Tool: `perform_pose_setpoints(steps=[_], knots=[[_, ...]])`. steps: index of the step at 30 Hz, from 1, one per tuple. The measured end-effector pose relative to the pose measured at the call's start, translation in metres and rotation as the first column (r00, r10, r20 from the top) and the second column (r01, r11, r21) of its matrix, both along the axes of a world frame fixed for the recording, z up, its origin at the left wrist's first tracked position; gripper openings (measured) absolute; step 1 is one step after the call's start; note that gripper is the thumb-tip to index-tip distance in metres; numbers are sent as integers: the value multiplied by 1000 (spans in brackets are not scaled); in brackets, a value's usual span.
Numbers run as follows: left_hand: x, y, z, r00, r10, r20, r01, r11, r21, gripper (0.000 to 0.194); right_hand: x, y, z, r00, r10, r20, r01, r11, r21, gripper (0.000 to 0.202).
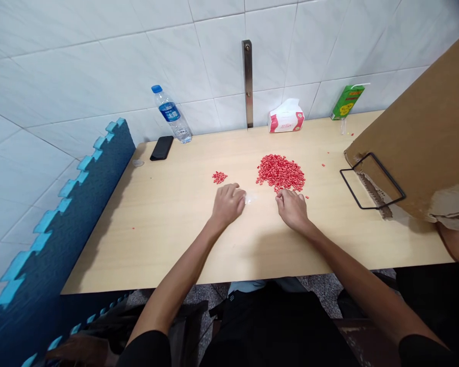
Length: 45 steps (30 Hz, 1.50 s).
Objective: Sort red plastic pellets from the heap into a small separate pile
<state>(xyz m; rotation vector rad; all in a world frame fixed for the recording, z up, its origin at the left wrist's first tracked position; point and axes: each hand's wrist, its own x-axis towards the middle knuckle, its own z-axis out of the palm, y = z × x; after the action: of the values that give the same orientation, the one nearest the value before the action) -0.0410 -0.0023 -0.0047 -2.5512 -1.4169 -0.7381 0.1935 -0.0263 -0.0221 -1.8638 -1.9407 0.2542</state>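
My left hand (228,205) rests low over the table with its fingers curled. At its thumb side is a small, clear, shiny plastic piece (251,198), seemingly pinched at one edge; its exact kind is hard to make out. Just beyond those fingers lies a small cluster of red pellet-like pieces (219,177). To the right spreads a much larger heap of the same red pieces (281,172). My right hand (292,209) is at the heap's near edge, fingers bent inward and closed; whatever is in them is hidden.
Along the tiled wall stand a water bottle (175,118), a tissue pack (286,120) and a green drink carton (346,103). A black phone (161,148) lies at back left. Blue foam matting (87,204) borders the left; cardboard (416,132) with a black wire frame (396,184) borders the right.
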Motion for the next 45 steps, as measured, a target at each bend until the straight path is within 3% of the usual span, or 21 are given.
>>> perform_pose_setpoints(steps=[8,12,15,19,24,30,37,41,45], knots=[[16,-49,7,969,-112,-219,94,991,-90,26,-1,7,2,989,-26,-145,27,1000,6,15],[30,-56,8,955,-150,-257,96,973,-210,33,-9,21,3,919,51,-390,-15,995,94,15],[48,-57,5,953,-110,-283,17,950,-310,42,-17,33,4,787,-5,-617,159,968,196,18],[69,-57,2,947,-21,-322,-109,918,-380,53,-25,43,4,687,-62,-724,355,898,259,20],[83,-51,2,937,61,-343,-211,883,-420,63,-24,46,4,643,-129,-755,411,890,198,18],[91,-42,7,936,106,-335,-255,861,-440,59,-22,47,2,694,-199,-692,380,917,117,20],[86,-35,12,955,99,-281,-221,866,-448,45,-22,46,1,695,-216,-686,384,918,99,25],[82,-37,5,975,116,-188,-187,887,-422,42,-22,45,3,663,-220,-716,390,917,80,28],[79,-37,-1,978,202,-48,-203,889,-411,31,-18,42,5,690,-235,-685,374,925,60,33]])
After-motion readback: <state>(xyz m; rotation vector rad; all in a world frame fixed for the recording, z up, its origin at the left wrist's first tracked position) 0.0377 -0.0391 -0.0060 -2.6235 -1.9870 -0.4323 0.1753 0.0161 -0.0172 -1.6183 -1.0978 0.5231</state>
